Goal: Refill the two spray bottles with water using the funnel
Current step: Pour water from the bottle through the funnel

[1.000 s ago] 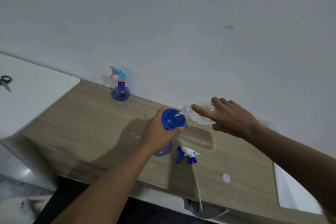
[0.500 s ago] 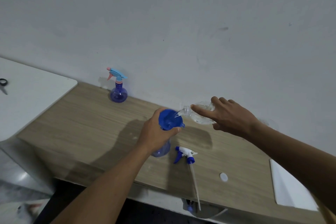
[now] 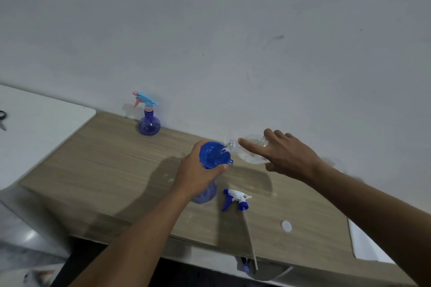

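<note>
My left hand (image 3: 198, 175) grips the blue funnel (image 3: 213, 155) seated in the neck of an open blue spray bottle (image 3: 205, 194) on the wooden table (image 3: 112, 170). My right hand (image 3: 284, 154) holds a clear water bottle (image 3: 249, 150) tipped on its side, mouth over the funnel's rim, and water runs into the funnel. The bottle's white and blue spray head (image 3: 235, 199) with its long tube lies on the table just right of it. A second blue spray bottle (image 3: 148, 115), with a light blue and pink head on, stands upright at the wall.
A small white cap (image 3: 286, 226) lies on the table to the right. A white surface (image 3: 35, 128) adjoins on the left, with scissors (image 3: 2, 119) at its edge. A white board (image 3: 366, 244) sits at the table's right end.
Both hands hold the same pose and the pouring goes on. Only the view has drifted slightly.
</note>
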Motion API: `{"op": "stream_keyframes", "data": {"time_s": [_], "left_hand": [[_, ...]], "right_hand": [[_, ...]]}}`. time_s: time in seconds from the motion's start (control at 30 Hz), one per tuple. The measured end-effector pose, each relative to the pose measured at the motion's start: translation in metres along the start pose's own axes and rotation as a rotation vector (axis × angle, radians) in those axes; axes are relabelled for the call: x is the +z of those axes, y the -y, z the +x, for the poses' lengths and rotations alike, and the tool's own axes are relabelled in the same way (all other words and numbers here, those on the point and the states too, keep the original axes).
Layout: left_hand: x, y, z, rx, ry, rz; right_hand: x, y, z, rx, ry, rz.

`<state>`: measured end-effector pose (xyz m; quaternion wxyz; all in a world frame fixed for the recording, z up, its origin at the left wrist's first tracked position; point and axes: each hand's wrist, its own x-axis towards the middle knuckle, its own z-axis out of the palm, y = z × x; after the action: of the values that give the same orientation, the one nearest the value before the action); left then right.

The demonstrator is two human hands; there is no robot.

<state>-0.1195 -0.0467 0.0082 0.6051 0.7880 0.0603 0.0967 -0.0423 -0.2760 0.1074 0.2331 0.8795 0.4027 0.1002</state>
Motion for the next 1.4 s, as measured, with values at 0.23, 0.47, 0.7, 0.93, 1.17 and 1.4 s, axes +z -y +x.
{"op": "stream_keyframes", "data": {"time_s": [0.23, 0.47, 0.7, 0.93, 1.17, 1.4], "left_hand": [[0.002, 0.000, 0.001, -0.004, -0.020, 0.001], [0.006, 0.005, 0.004, -0.021, -0.049, 0.030], [0.009, 0.010, 0.007, -0.014, -0.068, 0.039], [0.008, 0.006, 0.005, -0.009, -0.058, 0.060], [0.009, 0.002, 0.004, -0.019, -0.055, 0.047], [0.006, 0.002, 0.004, -0.018, -0.028, 0.025]], "right_hand": [[0.022, 0.014, -0.002, 0.113, -0.055, 0.181], [0.050, 0.010, -0.008, 0.392, -0.188, 0.421], [0.074, 0.001, -0.002, 0.768, -0.441, 0.822], [0.099, 0.017, 0.001, 0.876, -0.540, 1.093], [0.094, 0.021, 0.000, 0.937, -0.537, 1.167], [0.081, 0.019, -0.011, 0.969, -0.498, 1.167]]}}
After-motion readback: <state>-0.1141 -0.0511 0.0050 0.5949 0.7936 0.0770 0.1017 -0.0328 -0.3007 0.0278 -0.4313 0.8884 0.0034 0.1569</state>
